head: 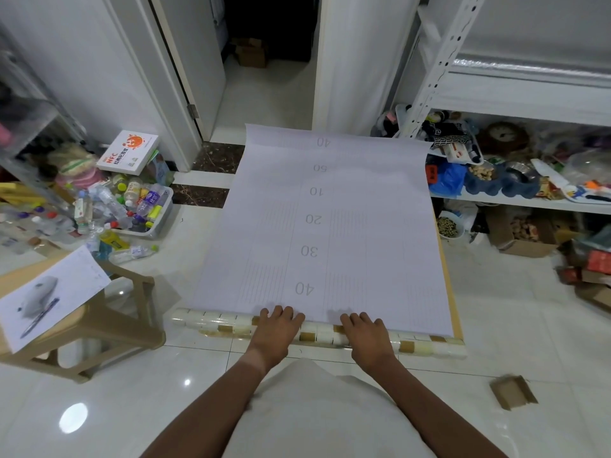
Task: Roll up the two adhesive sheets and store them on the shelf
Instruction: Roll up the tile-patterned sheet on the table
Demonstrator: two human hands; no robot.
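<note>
An adhesive sheet (330, 219) lies flat on the tiled floor with its white backing up, printed with grid lines and numbers. Its near end is wound into a roll (211, 322) showing a beige and brown tile pattern. My left hand (276, 328) and my right hand (365, 332) rest side by side on top of the roll, fingers stretched forward onto the backing paper. A tan strip (449, 285) shows along the sheet's right edge; whether it is a second sheet underneath I cannot tell. The white metal shelf (515, 104) stands at the right.
A beige plastic stool (109, 325) with a printed paper on it stands at the left. A tray of plastic bottles (139, 209) sits beyond it. The lower shelf levels are full of clutter. Cardboard boxes (525, 239) and a small cardboard piece (512, 395) lie on the floor at the right. An open doorway (267, 61) is ahead.
</note>
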